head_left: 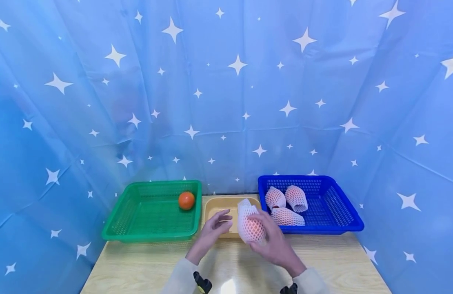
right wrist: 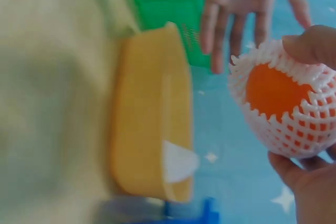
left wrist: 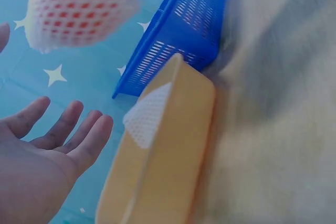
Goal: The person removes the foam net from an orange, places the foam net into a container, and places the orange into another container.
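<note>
My right hand (head_left: pixel 276 247) grips an orange (right wrist: pixel 275 92) wrapped in a white foam net (right wrist: pixel 299 137), thumb on one side and fingers on the other. Through the net's open end, bare orange skin shows in the right wrist view. Facing it, my left hand (head_left: pixel 210 232) is held with fingers apart and nothing in it; a gap separates it from the fruit. Both hands are above the near side of a tan tray (head_left: pixel 222 199). An empty white foam net (left wrist: pixel 147 116) lies inside that tray, its edge showing in both wrist views.
On the left sits a green basket (head_left: pixel 153 237) with one bare orange (head_left: pixel 186 200) in it. To the right, a blue basket (head_left: pixel 323 204) contains three net-wrapped fruits (head_left: pixel 296 198). A starred blue curtain (head_left: pixel 226 102) hangs behind the wooden table (head_left: pixel 322 253).
</note>
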{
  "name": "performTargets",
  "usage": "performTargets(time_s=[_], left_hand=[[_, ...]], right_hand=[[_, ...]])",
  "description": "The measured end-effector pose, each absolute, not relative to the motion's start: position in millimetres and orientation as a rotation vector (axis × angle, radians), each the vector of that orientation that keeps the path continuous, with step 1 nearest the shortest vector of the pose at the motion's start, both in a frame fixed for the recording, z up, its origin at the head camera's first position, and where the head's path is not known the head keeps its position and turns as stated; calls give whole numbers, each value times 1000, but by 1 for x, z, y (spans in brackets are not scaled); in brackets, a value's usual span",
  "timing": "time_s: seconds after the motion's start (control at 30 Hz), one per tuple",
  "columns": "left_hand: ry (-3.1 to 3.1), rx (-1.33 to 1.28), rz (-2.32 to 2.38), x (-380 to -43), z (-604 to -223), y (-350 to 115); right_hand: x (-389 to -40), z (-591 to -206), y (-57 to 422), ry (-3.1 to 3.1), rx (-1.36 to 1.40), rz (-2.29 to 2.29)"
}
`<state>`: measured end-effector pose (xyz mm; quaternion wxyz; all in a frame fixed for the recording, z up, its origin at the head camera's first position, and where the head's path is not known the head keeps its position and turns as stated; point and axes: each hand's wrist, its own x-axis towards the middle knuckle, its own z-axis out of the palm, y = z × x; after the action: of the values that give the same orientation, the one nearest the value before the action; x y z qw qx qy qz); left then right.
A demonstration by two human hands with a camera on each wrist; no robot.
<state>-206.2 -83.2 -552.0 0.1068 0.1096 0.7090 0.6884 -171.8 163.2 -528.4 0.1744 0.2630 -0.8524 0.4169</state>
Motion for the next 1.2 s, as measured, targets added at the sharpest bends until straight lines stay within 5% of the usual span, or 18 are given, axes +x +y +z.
performTargets(time_s=[0.6,1.2], left_hand=[[2066,341,1901,-167,-616,-94],[2045,357,1956,-158,-626,-86]], right_hand=[[-140,-632,126,-2439,941,1127],[-135,-642,129,-2478,794,1577]])
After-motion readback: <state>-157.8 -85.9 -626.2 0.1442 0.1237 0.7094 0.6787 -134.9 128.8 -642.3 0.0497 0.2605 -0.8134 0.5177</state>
